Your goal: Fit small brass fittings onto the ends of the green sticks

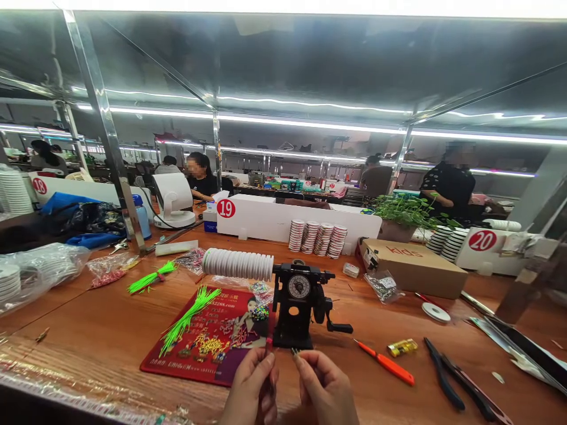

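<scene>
Pinching tiny unclear pieces [268, 342], the left hand [250, 386] and right hand [323, 386] are nearly closed. A black crank machine [296, 307] stands at twelve o'clock.

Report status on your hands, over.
Left hand pinching small red piece; right hand pinching small metal piece. Black hand-crank machine just ahead.

The wooden worktop [95, 321] carries a red printed mat [208, 313], a black hand-crank machine [297, 307], an orange cutter [386, 362], pliers [443, 373] and a cardboard box [414, 268].
</scene>
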`<state>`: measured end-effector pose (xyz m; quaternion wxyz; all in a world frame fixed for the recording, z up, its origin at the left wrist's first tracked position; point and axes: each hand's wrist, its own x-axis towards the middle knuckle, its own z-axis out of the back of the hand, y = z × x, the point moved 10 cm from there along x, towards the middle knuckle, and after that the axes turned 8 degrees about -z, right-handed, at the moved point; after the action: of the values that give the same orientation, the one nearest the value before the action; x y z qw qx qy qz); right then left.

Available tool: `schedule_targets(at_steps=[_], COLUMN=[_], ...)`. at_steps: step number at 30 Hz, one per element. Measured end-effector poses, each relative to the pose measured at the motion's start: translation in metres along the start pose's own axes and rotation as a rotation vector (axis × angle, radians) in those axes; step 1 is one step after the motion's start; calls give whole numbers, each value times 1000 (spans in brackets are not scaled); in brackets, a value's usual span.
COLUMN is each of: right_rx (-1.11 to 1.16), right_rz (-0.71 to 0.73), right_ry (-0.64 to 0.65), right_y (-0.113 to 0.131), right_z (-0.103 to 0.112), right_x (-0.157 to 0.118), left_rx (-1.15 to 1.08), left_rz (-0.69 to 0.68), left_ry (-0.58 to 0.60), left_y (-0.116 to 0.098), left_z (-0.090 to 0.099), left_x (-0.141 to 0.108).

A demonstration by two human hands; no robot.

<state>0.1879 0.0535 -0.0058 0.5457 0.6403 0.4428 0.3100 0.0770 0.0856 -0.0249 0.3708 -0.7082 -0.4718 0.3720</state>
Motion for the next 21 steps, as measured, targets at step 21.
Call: schedule_targets(at_steps=[21], right_rx=[-293], right_rz=[182], right_ry=[-63], right_y=[6], right_z=[5], right_x=[2], left_rx=[179], left_rz=[-244], left_ry=[56], left_y=[-16], left_z=[0], left_x=[-4])
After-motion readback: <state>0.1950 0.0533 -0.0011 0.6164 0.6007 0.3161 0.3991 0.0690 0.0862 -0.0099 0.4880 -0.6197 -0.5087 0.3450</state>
